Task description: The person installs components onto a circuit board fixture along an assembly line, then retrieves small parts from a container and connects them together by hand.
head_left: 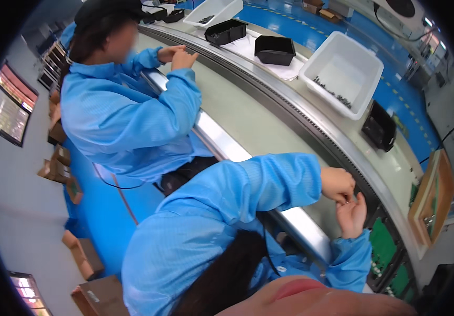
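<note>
Lying on the blue floor (108, 208) at the far left are brown boxes (90, 258). Next comes a co-worker (127, 100) in a blue coat (116, 131) and a dark cap (111, 10), with both hands close together over a long, pale table (227, 102). On its far side are a white tub (219, 7), two black bins (274, 50), and a big white tub (348, 66) with little dark bits (337, 97) at the bottom. Nearer, the person's left hand (337, 184) is over the table with its fingers curled in. Its fingertips meet those of the right hand (352, 216), whose thumb points up. I cannot tell if the two hands are pinching something tiny or nothing. Just beside the right hand and its blue sleeve (349, 263), a green board (382, 242) sits in a dark frame (399, 250). Farther back is a small black bin (379, 126), tipped a bit. Last, at the far right, comes a wooden frame (443, 192).
</note>
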### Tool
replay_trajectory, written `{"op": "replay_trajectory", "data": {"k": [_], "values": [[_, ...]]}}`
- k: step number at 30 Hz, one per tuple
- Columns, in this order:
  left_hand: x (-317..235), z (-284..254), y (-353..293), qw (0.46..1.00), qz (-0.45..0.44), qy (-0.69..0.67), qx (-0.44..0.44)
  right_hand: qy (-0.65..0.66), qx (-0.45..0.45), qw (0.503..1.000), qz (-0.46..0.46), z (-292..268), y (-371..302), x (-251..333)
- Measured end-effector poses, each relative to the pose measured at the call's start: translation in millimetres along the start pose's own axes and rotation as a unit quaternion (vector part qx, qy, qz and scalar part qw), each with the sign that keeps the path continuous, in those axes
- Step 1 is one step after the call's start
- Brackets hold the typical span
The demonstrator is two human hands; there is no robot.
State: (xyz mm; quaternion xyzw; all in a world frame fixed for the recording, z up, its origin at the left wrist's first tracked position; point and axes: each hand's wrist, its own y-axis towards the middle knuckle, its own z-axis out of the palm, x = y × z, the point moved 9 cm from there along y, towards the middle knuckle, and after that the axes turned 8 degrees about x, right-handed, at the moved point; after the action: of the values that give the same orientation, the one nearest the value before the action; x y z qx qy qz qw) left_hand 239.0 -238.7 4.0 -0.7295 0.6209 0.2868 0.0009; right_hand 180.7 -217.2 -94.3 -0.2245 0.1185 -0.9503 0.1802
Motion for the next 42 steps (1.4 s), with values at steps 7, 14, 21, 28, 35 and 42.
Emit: {"op": "replay_trajectory", "data": {"k": [7,14,21,28,35,42], "values": [[-10,-1,-9,0.999,0.032,0.0,-0.008,0.052,0.054,0.997,0.008,4,-9,-2],[-21,1,-4,0.995,0.067,0.069,-0.02,0.063,0.027,0.998,0.007,-4,-5,5],[-27,1,-3,0.996,0.072,0.058,0.014,0.067,0.033,0.997,0.016,10,-9,-1],[-28,-7,-3,0.997,0.064,0.027,-0.03,0.052,0.048,0.997,-0.003,10,-9,2],[-22,-1,-3,0.995,0.08,0.05,-0.04,0.043,0.075,0.996,-0.013,5,-5,6],[-21,-2,-4,0.997,0.052,0.053,0.002,0.034,-0.009,0.999,-0.025,4,-11,7]]}}
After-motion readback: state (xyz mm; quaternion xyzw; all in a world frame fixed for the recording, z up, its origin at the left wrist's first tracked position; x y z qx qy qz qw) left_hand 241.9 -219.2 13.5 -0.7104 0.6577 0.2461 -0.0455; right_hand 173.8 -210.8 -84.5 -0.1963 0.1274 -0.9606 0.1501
